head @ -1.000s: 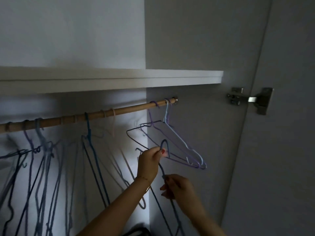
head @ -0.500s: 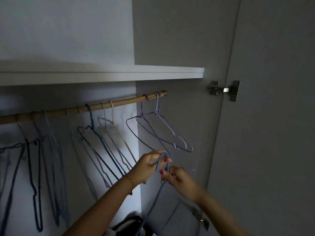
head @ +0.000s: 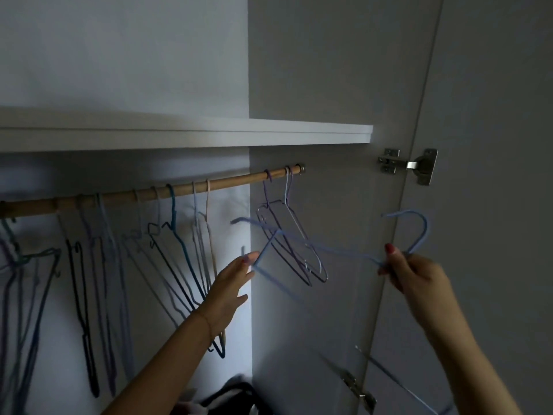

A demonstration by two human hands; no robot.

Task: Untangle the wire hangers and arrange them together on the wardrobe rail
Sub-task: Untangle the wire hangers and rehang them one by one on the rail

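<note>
Wardrobe rail (head: 233, 184) holds hangers (head: 179, 253); right hand (head: 410, 274) grips one (head: 419, 232).

Hangers (head: 179, 250) on rail (head: 233, 182) under shelf (head: 185, 136); hinge (head: 410, 165) right; loose hanger (head: 329, 250) between hands.

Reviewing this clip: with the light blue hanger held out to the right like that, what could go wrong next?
1. The light blue hanger crosses in front of the two hangers at the rail's right end; swinging it in could snag them again.
2. The right hand pinches only the neck below the hook, while the left hand looks open, so the hanger might twist or slip.
</note>
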